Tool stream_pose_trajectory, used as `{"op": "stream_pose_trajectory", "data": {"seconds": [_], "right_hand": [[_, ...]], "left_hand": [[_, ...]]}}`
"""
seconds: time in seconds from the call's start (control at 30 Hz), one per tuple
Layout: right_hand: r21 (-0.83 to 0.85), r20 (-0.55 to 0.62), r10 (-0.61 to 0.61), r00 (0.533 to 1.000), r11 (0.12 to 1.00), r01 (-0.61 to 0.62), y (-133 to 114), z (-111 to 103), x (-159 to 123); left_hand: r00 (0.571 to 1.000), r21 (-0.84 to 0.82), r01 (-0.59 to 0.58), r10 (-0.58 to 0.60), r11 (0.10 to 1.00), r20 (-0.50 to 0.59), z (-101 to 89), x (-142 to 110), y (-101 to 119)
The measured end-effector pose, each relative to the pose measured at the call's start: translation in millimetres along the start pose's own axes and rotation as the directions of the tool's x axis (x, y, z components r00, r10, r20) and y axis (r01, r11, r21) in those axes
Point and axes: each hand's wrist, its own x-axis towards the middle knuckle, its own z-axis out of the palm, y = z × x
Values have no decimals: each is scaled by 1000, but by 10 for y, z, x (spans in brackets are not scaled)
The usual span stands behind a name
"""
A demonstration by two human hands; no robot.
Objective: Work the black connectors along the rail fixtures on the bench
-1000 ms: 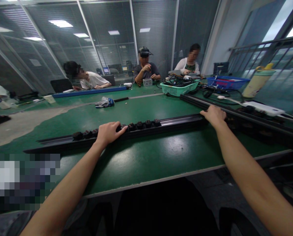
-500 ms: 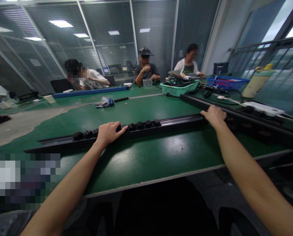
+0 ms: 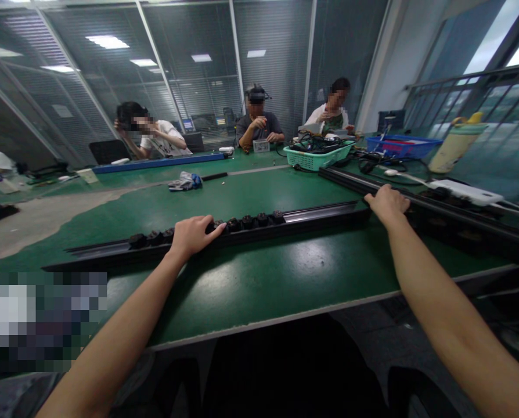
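Note:
A long black channel-shaped rail (image 3: 312, 219) lies across the green table, with a row of several dark round-topped modules (image 3: 247, 222) sitting in it. My left hand (image 3: 193, 237) is closed over the middle of the rail, its thumb lying along the modules and its fingers hidden behind them. Past the rail's right end, my right hand (image 3: 389, 204) hovers or rests by a second black rail (image 3: 455, 215), thumb apart from the fingers. Whether it touches that second rail I cannot tell. Underneath the second rail, more dark modules are dimly visible.
Beyond the rails stand a green basket (image 3: 318, 158) of cables, a blue basket (image 3: 403, 147) and a cream bottle (image 3: 457, 145). A white power strip (image 3: 467, 193) lies at right. Gloves (image 3: 186, 181) and a blue bar (image 3: 159, 163) lie farther back. Several people sit across the table.
My right hand has come off the right end of the nearer rail and shifted slightly right, toward the second rail. My left hand and the rail stay in place.

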Motion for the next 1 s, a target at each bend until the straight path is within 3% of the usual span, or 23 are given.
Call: {"op": "stream_pose_trajectory", "data": {"seconds": [0.27, 0.43, 0.57, 0.8, 1.0], "right_hand": [[19, -16, -20, 1000, 1000, 20, 30, -34, -32], [-37, -85, -161, 983, 987, 159, 81, 17, -3], [-70, -20, -222, 975, 973, 221, 134, 104, 99], [-92, 137, -147, 980, 983, 161, 221, 153, 252], [-87, 125, -82, 989, 992, 93, 297, 142, 313]], "left_hand": [[1000, 5, 0, 0, 1000, 1, -5, 1, 6], [1000, 13, 9, -9, 1000, 14, -21, 0, 13], [1000, 2, 9, -9, 1000, 16, -32, -4, 18], [1000, -5, 6, -6, 1000, 17, -31, -4, 13], [1000, 7, 10, -10, 1000, 14, -26, -6, 17]]}}
